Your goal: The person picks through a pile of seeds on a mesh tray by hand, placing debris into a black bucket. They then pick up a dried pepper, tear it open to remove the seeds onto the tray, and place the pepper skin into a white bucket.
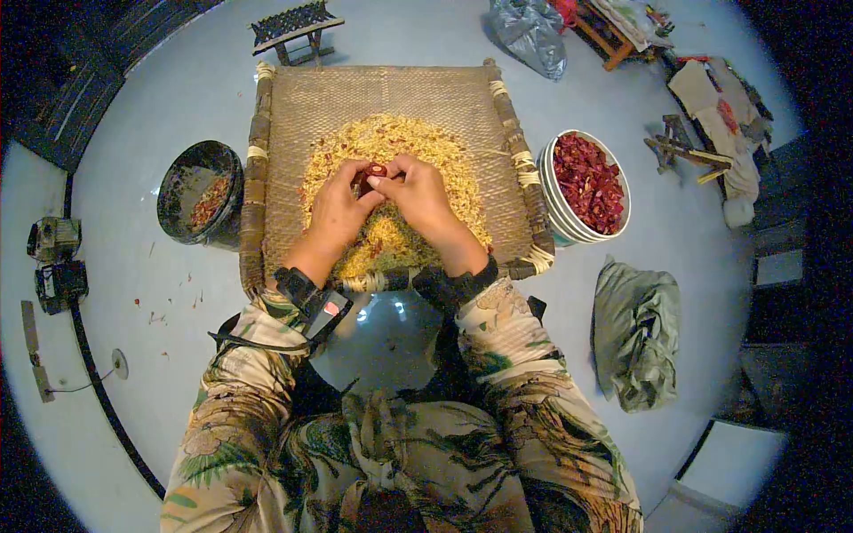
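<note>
Above a heap of yellow seeds (391,133) on a woven tray (311,89) with a wooden frame, my two hands meet around a dark red chili piece (377,170). My left hand (339,206) has its fingers closed on the chili from the left. From the right, my right hand (419,194) pinches the same piece, its thumb at the chili's near side. A pale ring shows on top of the piece. Some red bits lie among the seeds.
A black bucket (169,191) with reddish bits inside stands left of the tray. White stacked buckets (553,200) holding red chili pieces (586,182) stand right. A small stool (293,24) is beyond the tray; a grey-green sack (635,333) lies at the right.
</note>
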The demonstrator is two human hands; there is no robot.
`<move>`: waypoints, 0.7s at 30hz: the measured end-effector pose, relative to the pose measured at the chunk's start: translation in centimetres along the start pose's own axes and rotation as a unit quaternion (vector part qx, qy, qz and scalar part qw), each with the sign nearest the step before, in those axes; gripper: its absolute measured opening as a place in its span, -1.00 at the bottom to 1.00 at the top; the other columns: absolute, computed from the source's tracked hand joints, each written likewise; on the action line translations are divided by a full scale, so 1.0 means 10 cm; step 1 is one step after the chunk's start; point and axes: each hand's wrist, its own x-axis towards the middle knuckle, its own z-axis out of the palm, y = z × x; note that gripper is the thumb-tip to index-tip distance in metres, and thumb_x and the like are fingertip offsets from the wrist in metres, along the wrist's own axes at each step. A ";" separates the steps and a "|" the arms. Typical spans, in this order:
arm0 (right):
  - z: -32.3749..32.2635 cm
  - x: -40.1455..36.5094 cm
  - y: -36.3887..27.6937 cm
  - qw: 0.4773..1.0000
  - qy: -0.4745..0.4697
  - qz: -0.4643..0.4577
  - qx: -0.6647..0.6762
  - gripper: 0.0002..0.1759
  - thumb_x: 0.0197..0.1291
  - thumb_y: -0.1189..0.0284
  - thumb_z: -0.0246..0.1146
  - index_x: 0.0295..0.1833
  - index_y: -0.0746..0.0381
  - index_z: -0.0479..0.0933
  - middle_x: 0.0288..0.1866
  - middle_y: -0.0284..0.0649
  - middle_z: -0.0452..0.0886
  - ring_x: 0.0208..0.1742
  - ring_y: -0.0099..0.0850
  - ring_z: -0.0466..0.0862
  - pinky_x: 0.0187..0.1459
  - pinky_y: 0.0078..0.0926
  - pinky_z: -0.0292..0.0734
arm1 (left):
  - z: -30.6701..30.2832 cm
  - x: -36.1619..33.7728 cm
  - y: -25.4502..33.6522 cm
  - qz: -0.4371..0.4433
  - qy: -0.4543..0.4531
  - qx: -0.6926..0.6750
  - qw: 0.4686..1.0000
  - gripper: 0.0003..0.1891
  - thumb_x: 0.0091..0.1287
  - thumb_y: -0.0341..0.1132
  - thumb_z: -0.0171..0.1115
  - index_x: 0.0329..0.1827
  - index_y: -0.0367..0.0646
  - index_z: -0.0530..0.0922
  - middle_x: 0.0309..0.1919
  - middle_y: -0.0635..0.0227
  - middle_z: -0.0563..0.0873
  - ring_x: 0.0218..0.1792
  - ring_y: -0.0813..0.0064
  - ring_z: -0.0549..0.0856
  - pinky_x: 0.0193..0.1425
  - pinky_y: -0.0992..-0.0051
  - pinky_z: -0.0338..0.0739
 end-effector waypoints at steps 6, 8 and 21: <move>0.00 -0.02 -0.08 0.987 -0.014 -0.046 0.153 -0.77 -0.01 0.37 0.32 -0.24 0.26 0.55 -0.39 -0.24 0.62 -0.40 -0.50 0.58 -0.33 -0.51 0.49 | -0.03 0.00 -0.01 0.001 0.003 -0.049 0.999 -0.70 0.07 -0.37 0.24 -0.10 -0.20 0.49 -0.26 0.14 0.64 -0.23 0.17 0.63 -0.16 0.35 0.51; -0.06 -0.03 -0.15 0.992 -0.026 -0.051 0.113 -0.74 0.01 0.38 0.31 -0.18 0.25 0.55 -0.34 -0.24 0.63 -0.37 -0.51 0.59 -0.31 -0.52 0.51 | -0.05 -0.01 -0.01 0.009 0.003 -0.041 0.999 -0.71 0.08 -0.39 0.23 -0.11 -0.19 0.50 -0.26 0.14 0.64 -0.23 0.17 0.63 -0.16 0.35 0.50; -0.03 -0.13 -0.30 0.968 0.063 -0.207 -0.129 -0.83 0.12 0.42 0.17 -0.22 0.30 0.47 -0.30 -0.09 0.54 -0.30 -0.16 0.56 -0.27 -0.34 0.46 | -0.20 0.01 0.26 0.092 0.057 0.032 0.994 -0.79 0.05 -0.48 0.20 -0.22 -0.20 0.52 -0.29 0.17 0.61 -0.22 0.13 0.60 -0.15 0.32 0.48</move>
